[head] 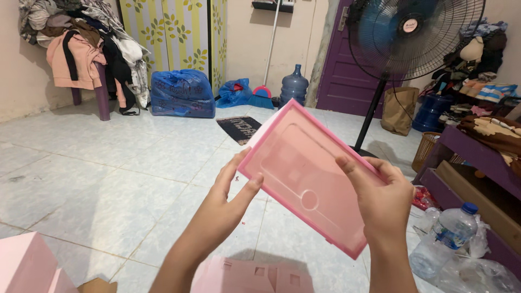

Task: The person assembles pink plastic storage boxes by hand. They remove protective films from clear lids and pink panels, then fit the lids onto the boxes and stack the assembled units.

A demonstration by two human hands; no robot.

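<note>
While both hands hold a pink tray up over the tiled floor, the scene sorts like this:

Floor: pale tiled floor [108, 179], bare beneath the hands, with things ranged along its far and right edges.
Far edge: blue plastic bag [182, 93] against a yellow flowered wardrobe [173, 38], a dark doormat [243, 128], a broom [264, 95] leaning on the wall, and a big blue water jug [294, 86] beside a purple door [347, 70].
Far left corner: heap of clothes [81, 49] piled on a purple stool.
Right edge: standing fan [415, 32], its pole rising just behind the tray's upper end; a brown paper bag [399, 110]; a purple shelf [477, 163] with folded cloth on it.
Near right corner: clear water bottle [442, 239] with a blue cap, lying among crumpled clear plastic.
Near edge: pink box [24, 263] at the left corner; a pink moulded piece [255, 274] with small square recesses, directly under the wrists.
In the way: nothing stands between the hands and the tray.
Pink tray [309, 173]: flat, rectangular, raised rim of stronger pink, paler inside, faint rounded outlines and one small circle pressed into it; tilted, upper end away.
Left hand [222, 209]: pinches the tray's left rim, thumb on top.
Right hand [385, 201]: clasps the right long edge, fingers curled over the rim.
</note>
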